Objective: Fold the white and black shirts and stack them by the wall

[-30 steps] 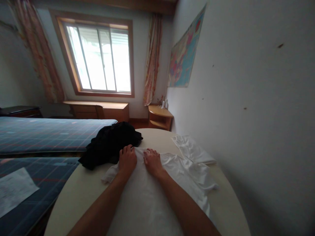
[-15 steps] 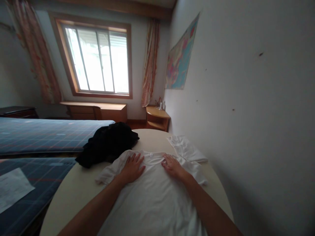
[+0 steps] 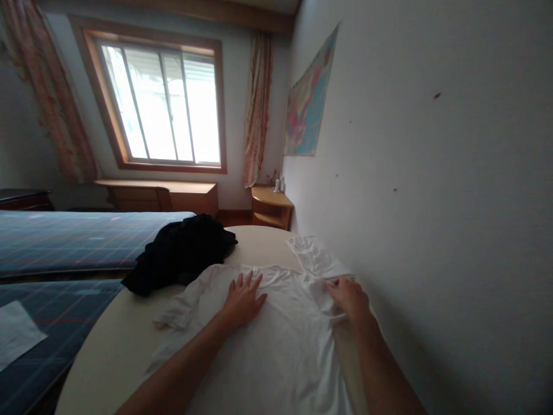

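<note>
A white T-shirt (image 3: 276,346) lies spread on the round table, its neckline toward the far side. My left hand (image 3: 244,298) rests flat on the upper chest of the shirt, fingers spread, just below the neckline. At the shirt's right sleeve, my right hand (image 3: 352,295) has its fingers bent together in a pinch on the cloth. Just beyond that sleeve is another white piece of cloth (image 3: 317,253), partly crumpled. A black heap of cloth (image 3: 185,248) sits at the table's far left.
The cream round table (image 3: 99,357) stands close to the white wall (image 3: 410,248) on the right. Plaid mattresses (image 3: 86,242) are to the left, with a paper sheet (image 3: 17,334) on the nearer one. A wooden corner shelf (image 3: 272,199) stands beyond.
My right hand has moved right from the neckline to the sleeve and its fingers have closed on the cloth. My left hand has shifted slightly, still flat on the shirt.
</note>
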### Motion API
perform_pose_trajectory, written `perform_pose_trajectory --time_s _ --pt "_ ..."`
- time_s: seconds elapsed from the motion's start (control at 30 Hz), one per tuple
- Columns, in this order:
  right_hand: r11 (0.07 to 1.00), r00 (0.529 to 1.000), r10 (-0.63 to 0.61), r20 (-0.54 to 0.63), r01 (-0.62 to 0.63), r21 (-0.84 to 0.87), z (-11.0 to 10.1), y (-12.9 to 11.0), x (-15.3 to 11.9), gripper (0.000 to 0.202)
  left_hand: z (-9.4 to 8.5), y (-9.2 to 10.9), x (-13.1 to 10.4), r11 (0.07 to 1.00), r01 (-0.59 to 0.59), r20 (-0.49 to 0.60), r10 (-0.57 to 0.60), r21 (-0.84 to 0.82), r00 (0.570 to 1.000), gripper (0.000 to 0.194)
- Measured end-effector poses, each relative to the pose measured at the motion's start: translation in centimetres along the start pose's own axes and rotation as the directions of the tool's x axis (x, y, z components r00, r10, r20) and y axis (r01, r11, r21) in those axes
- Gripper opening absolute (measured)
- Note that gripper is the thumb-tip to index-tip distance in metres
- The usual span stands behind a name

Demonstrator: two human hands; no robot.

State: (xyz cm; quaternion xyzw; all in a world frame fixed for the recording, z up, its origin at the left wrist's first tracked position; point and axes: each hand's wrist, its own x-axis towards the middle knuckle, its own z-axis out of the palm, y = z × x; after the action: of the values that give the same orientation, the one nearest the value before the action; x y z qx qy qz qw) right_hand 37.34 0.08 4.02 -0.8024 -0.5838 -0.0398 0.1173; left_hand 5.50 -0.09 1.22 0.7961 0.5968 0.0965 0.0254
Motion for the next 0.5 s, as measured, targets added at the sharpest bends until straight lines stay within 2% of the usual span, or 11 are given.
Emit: perform_pose_trajectory --time_s 0.17,0.27,0.37,0.43,0.5 --pt "0.998 0.999 -0.01 0.041 0.008 0.061 0.5 -0.5 0.4 0.029 0.7 -2.0 -0.2 0.998 0.047 0.025 -0.048 0.029 0.999 0.064" --pt "0.991 0.999 0.006 0.051 -0.012 0.131 0.4 -1.3 0.5 0.036 0.4 -3.2 -0.4 0.997 0.076 0.022 -0.077 0.032 0.997 0.063" --pt "0.991 0.997 -0.01 0.08 -0.001 0.137 0.5 -1.2 0.3 0.047 0.2 -3.4 -0.5 0.995 0.093 -0.005 -0.093 0.026 0.996 0.062" --pt "0.988 0.994 -0.056 0.095 0.042 0.149 0.7 -1.0 0.3 0.046 0.1 -3.1 -0.5 0.998 0.062 -0.059 -0.061 0.005 0.996 0.06" --pt "0.982 0.995 -0.078 0.068 0.064 0.18 0.9 -0.8 0.4 0.041 -0.1 -2.6 -0.6 0.999 -0.035 -0.116 0.03 -0.039 0.993 0.058"
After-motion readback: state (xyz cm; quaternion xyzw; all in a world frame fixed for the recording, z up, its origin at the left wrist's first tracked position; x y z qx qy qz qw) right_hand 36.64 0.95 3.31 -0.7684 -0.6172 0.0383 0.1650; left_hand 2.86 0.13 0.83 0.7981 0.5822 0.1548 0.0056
